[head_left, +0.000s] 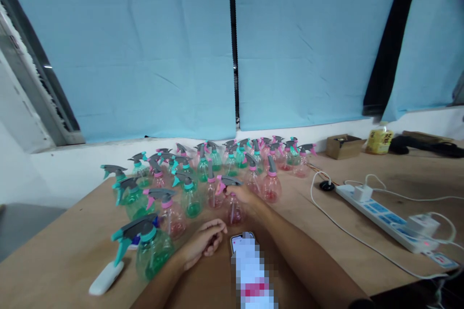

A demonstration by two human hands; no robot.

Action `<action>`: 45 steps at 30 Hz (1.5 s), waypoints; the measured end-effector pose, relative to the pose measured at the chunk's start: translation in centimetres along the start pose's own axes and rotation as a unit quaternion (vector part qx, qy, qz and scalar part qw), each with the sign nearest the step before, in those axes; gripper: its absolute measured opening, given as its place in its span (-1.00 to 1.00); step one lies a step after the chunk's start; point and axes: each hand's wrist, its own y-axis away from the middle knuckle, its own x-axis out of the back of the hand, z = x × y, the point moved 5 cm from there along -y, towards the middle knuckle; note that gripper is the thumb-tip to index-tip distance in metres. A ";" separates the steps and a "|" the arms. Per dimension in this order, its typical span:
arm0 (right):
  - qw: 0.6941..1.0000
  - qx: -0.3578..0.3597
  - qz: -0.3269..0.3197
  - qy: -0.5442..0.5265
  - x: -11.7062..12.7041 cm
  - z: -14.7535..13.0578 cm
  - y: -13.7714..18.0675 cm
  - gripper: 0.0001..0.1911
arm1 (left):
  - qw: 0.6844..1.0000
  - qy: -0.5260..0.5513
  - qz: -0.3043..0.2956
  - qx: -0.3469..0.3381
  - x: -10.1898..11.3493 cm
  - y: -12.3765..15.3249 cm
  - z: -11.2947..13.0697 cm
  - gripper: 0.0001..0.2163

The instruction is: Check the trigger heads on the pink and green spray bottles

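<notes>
My right hand is closed around the neck of a pink spray bottle with a grey and pink trigger head. The bottle is upright at the front of a group of similar bottles. My left hand rests on its side on the table, fingers loosely half-curled and apart from the thumb, with nothing visible in it. Close by on its left are a green spray bottle and a clear pink spray bottle. Between my forearms lies a phone, its screen mostly pixelated.
Several green spray bottles and pink ones crowd the wooden table. A white object lies front left. Rightward are a power strip with white cables, a cardboard box and a yellow-labelled bottle.
</notes>
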 end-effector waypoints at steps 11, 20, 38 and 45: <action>0.994 -0.011 0.106 0.003 0.4 1.2 -0.4 -0.86 | 1.000 -0.006 0.010 0.004 0.0 0.1 0.2 -0.72; 0.918 0.060 0.326 0.216 2.7 0.4 1.2 -0.67 | 1.000 0.000 0.022 0.005 0.0 0.2 0.4 -0.71; 0.875 0.148 0.242 0.392 1.7 3.6 1.6 -0.11 | 0.999 -0.028 0.011 -0.012 0.1 0.1 0.4 -0.70; 0.894 0.163 0.223 0.354 1.6 3.7 1.7 -0.12 | 0.999 -0.039 0.015 -0.004 0.0 0.1 0.4 -0.70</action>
